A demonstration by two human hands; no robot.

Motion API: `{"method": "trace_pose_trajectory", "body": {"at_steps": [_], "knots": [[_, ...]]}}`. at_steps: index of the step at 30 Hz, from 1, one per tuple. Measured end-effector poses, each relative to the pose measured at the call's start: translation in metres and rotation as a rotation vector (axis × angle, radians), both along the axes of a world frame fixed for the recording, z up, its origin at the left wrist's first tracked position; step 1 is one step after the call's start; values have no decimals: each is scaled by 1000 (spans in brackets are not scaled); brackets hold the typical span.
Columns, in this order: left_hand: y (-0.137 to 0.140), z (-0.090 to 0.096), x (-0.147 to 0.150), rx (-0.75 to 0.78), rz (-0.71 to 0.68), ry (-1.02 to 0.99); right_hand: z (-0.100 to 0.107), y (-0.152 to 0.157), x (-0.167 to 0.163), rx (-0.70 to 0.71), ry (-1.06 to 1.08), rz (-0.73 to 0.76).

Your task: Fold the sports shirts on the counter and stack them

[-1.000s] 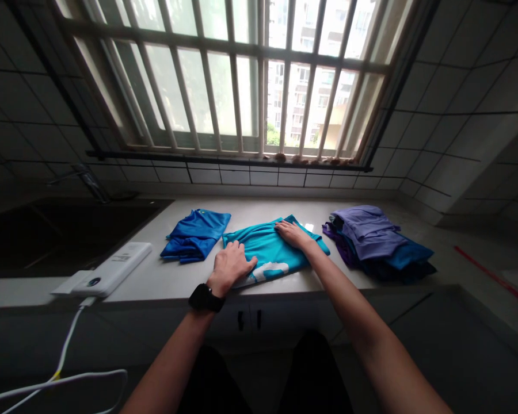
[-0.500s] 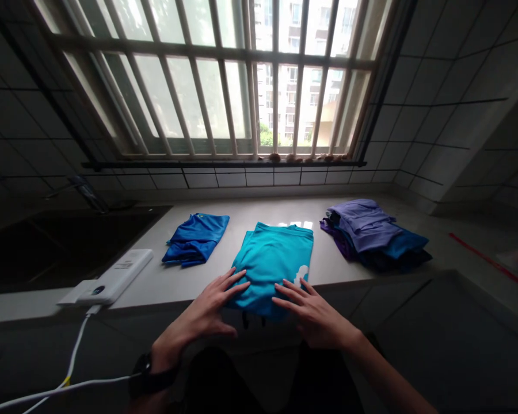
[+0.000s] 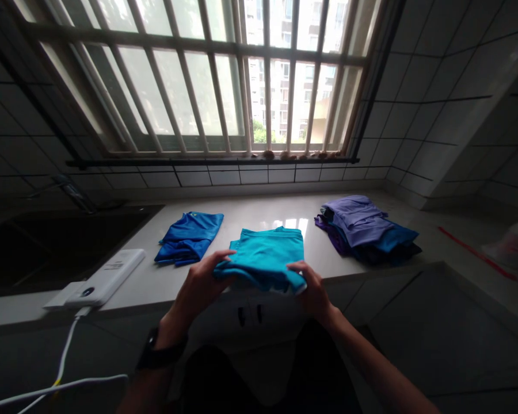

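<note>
A turquoise shirt [image 3: 267, 253] lies folded at the counter's front edge, its near end lifted and bent upward. My left hand [image 3: 205, 282] grips its near left corner, with the thumb under the cloth and the fingers on top. At the near right corner, my right hand [image 3: 313, 287] pinches the fabric, which bunches between thumb and fingers. Left of the shirt sits a folded blue garment [image 3: 192, 237], apart from my hands. Off to the right is a stack of folded purple and blue clothes [image 3: 360, 224].
On the left, a white power bank [image 3: 106, 279] with a white cable [image 3: 69, 345] rests near the dark sink [image 3: 8, 247] and its faucet [image 3: 75, 192]. The white countertop [image 3: 155, 287] runs beneath a barred window [image 3: 216, 86]. A red strip [image 3: 475, 251] lies far right.
Both hands went from lying flat on the shirt to gripping its near corners. The shirt's near end has risen and folded away from me. The view has shifted slightly.
</note>
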State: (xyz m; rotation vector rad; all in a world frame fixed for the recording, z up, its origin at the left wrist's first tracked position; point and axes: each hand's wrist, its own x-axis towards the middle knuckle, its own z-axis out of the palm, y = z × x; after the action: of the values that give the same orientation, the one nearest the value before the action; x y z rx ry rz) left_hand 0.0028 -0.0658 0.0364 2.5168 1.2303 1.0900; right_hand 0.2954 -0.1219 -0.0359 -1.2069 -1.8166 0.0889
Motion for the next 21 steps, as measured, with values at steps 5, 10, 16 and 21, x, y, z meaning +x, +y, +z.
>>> {"method": "trace_pose_trajectory", "body": {"at_steps": [5, 10, 16, 21], "knots": [[54, 35, 56, 6, 223, 41, 46, 54, 10, -50, 180, -374], [75, 12, 74, -52, 238, 210, 54, 59, 14, -47, 88, -394], [75, -24, 62, -356, 390, 228, 41, 59, 21, -524, -89, -565], [75, -33, 61, -471, 275, -114, 39, 74, 12, -518, -156, -338]]}}
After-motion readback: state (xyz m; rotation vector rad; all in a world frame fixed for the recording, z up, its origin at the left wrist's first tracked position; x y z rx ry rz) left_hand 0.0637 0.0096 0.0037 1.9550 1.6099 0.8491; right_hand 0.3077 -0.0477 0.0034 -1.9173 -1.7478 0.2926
